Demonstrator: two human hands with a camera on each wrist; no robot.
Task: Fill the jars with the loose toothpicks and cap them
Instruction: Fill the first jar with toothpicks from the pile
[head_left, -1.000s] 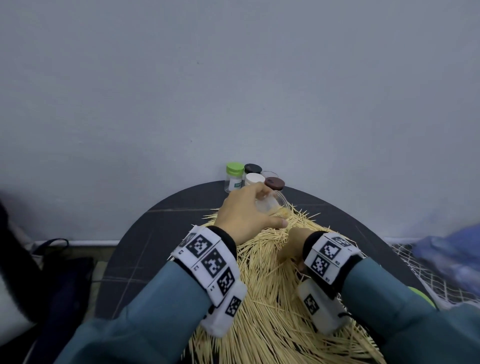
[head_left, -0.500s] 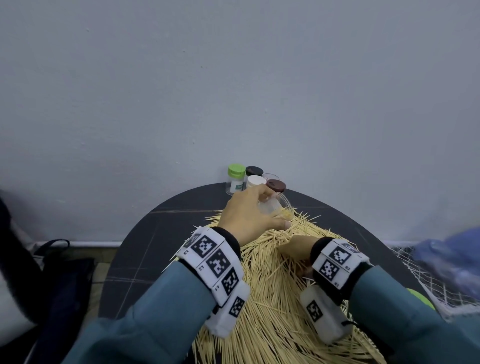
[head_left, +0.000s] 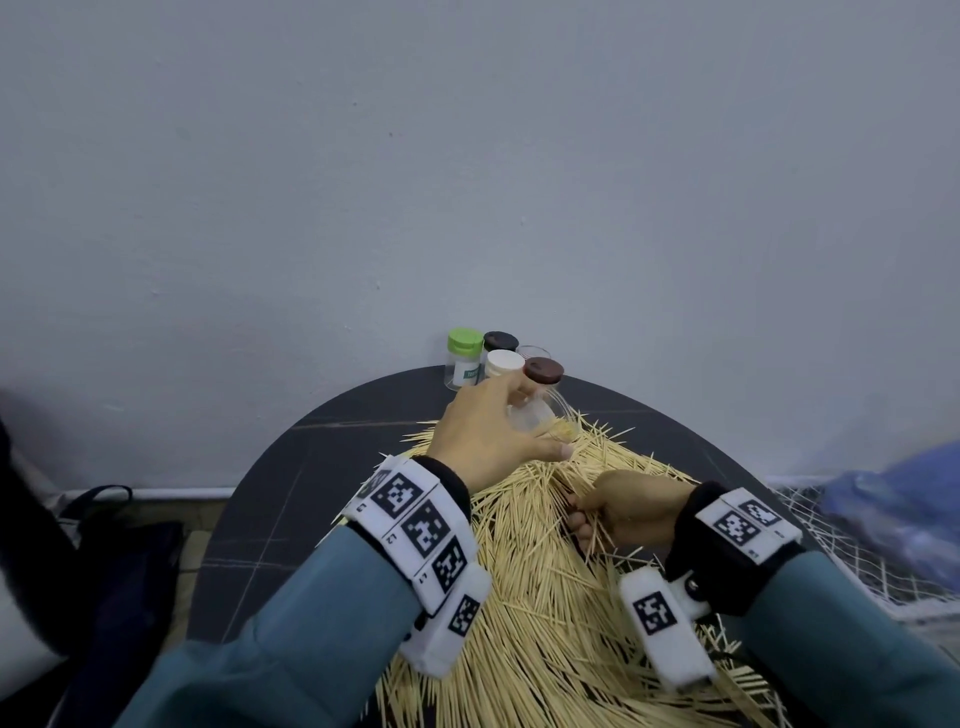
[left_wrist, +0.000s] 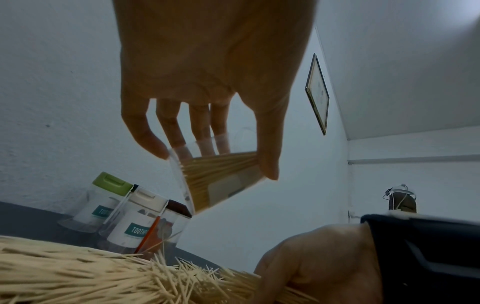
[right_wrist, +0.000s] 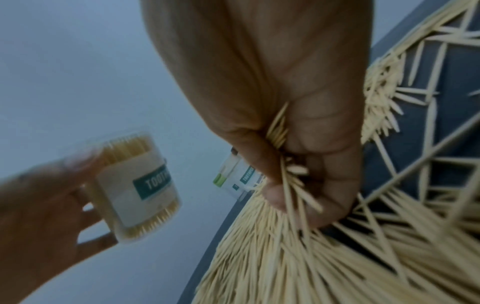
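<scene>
Left hand (head_left: 488, 441) grasps an uncapped clear jar (left_wrist: 223, 181), tilted and already partly packed with toothpicks, lifted off the bench (head_left: 311, 467) just beyond the right hand (head_left: 631, 512). Right hand is clenched round a bundle of toothpicks (right_wrist: 283, 148) gathered from the loose heap (head_left: 545, 623) beneath both wrists. Capped jars (head_left: 501, 364) stand at the wall, just past the left hand's fingertips.

Risk, as judged here: the bundle looks splayed and uneven in the fist, so sticks may catch on the jar's rim and scatter rather than slide in. The jar is tipped with its mouth open, so further tilt could shed what it holds. The capped jars beside the left hand could be knocked over.

Compared with a second earlier: the right hand has drawn back toward the body, now clear of the left thumb, while the left hand's hold on the jar is unchanged.
</scene>
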